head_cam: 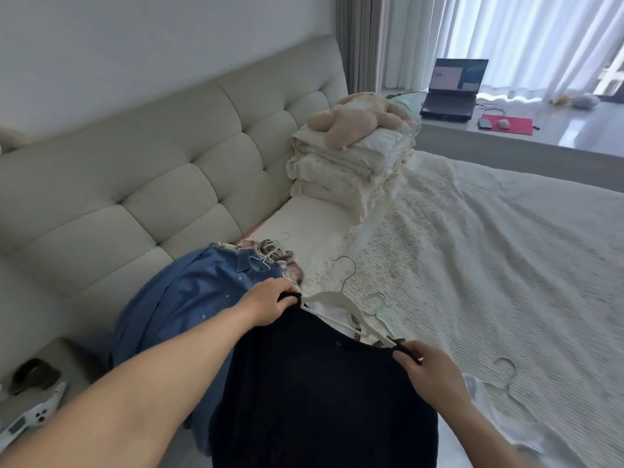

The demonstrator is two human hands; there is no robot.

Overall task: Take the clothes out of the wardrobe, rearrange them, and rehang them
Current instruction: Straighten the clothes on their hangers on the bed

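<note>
A black knit top [317,383] is spread in front of me over the near edge of the bed. My left hand [270,304] pinches its left shoulder and my right hand [429,369] pinches its right shoulder. Just beyond its neckline lies a white hanger [337,298] with a white printed garment [354,324] on it. A blue button shirt [189,305] is heaped to the left, with a plaid garment [280,256] and more hangers behind it. Another hanger [506,376] lies on a pale garment at the right.
The bed [489,258] has a cream textured cover. Folded bedding [351,167] with a plush toy [358,118] sits by the padded headboard [152,184]. A laptop [452,89] stands on the window ledge. A bedside table [37,383] with small items is at lower left.
</note>
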